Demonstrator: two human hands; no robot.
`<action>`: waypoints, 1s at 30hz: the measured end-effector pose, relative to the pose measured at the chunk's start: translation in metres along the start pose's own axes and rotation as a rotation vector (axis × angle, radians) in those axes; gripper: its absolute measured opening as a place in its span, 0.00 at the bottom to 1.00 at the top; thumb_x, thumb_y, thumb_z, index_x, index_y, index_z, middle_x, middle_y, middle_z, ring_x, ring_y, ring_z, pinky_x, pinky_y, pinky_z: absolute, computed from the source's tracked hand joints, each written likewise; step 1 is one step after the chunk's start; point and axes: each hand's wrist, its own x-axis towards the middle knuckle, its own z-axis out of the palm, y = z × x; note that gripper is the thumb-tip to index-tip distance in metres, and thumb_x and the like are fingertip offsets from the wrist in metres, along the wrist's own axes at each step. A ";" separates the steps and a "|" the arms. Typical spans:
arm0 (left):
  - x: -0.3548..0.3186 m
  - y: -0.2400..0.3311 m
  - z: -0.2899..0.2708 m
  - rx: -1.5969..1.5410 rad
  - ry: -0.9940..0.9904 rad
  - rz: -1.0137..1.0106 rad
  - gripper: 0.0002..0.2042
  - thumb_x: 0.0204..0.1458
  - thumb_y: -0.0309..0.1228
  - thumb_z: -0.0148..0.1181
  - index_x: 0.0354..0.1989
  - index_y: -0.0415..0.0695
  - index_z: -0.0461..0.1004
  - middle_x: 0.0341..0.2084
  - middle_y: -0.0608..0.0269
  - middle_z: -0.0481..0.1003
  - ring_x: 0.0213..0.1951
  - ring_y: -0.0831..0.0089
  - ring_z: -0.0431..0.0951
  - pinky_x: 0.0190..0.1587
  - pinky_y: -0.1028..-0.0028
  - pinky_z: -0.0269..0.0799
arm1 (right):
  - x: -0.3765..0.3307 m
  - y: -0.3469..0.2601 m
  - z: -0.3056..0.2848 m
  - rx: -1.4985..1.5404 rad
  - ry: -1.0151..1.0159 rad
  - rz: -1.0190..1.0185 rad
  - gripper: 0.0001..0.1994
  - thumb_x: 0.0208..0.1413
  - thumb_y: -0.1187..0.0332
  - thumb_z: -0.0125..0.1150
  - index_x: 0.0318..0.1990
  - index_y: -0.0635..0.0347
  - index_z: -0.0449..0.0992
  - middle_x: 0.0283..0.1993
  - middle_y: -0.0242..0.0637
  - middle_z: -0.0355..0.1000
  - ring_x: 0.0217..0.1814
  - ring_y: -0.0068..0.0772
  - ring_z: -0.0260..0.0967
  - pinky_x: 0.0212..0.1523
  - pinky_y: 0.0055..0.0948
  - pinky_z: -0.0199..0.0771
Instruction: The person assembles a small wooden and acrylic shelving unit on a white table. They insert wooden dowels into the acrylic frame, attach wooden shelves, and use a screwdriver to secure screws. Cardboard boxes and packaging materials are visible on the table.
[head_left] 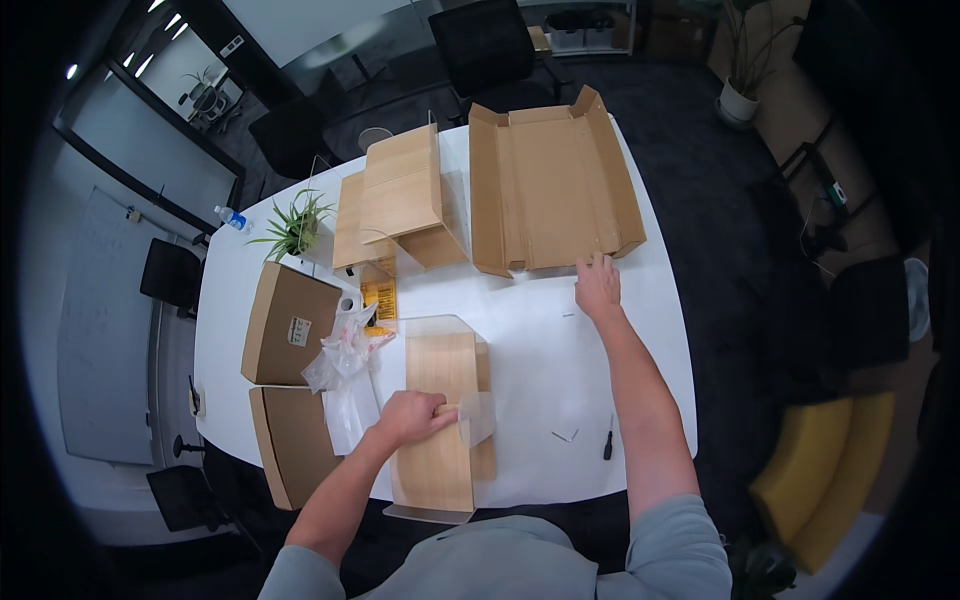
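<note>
My left hand (412, 417) is closed on the edge of a light wooden panel (437, 420) that lies in clear plastic wrap on the white table (540, 350), close to my body. My right hand (598, 287) reaches far forward with its fingers spread and touches the near edge of a large unfolded cardboard box (550, 190). That box lies flat and open at the far right of the table.
A stack of wooden panels (400, 205) lies at the far middle. Two closed cardboard boxes (288, 322) sit at the left, with crumpled plastic bags (345, 350) and a small potted plant (295, 228). A screwdriver (608, 440) lies near the front right edge. Office chairs stand beyond the table.
</note>
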 end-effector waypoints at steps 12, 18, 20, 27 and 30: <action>0.004 -0.025 0.028 -0.036 0.228 0.129 0.22 0.58 0.55 0.65 0.27 0.47 0.80 0.23 0.59 0.82 0.28 0.56 0.84 0.30 0.56 0.78 | 0.079 -0.013 0.076 -0.154 -0.156 -0.183 0.12 0.61 0.71 0.57 0.46 0.52 0.87 0.49 0.42 0.81 0.55 0.47 0.79 0.54 0.47 0.79; 0.003 -0.024 0.022 -0.052 0.286 0.168 0.21 0.56 0.52 0.66 0.24 0.46 0.78 0.20 0.59 0.80 0.26 0.55 0.82 0.29 0.57 0.77 | 0.051 0.000 -0.029 -0.048 0.256 -0.432 0.07 0.50 0.74 0.63 0.38 0.56 0.81 0.37 0.40 0.81 0.41 0.45 0.81 0.40 0.44 0.81; 0.003 -0.025 0.025 -0.046 0.284 0.165 0.21 0.57 0.52 0.66 0.24 0.46 0.79 0.21 0.59 0.80 0.26 0.55 0.82 0.30 0.57 0.77 | 0.012 0.005 -0.084 -0.027 0.383 -0.515 0.07 0.50 0.75 0.63 0.38 0.57 0.81 0.36 0.38 0.81 0.40 0.43 0.81 0.39 0.42 0.80; 0.000 -0.019 0.020 -0.012 0.255 0.123 0.23 0.61 0.54 0.60 0.24 0.47 0.79 0.23 0.57 0.82 0.29 0.53 0.84 0.34 0.55 0.78 | -0.207 0.008 -0.177 0.112 0.469 -0.422 0.11 0.50 0.81 0.65 0.41 0.63 0.84 0.40 0.40 0.83 0.43 0.44 0.83 0.43 0.38 0.83; 0.007 -0.016 0.022 -0.019 0.222 0.125 0.28 0.65 0.60 0.54 0.25 0.48 0.81 0.24 0.55 0.83 0.31 0.51 0.84 0.37 0.54 0.80 | -0.312 0.008 -0.168 0.177 0.453 -0.345 0.10 0.49 0.83 0.65 0.40 0.65 0.85 0.41 0.45 0.83 0.44 0.48 0.83 0.47 0.41 0.85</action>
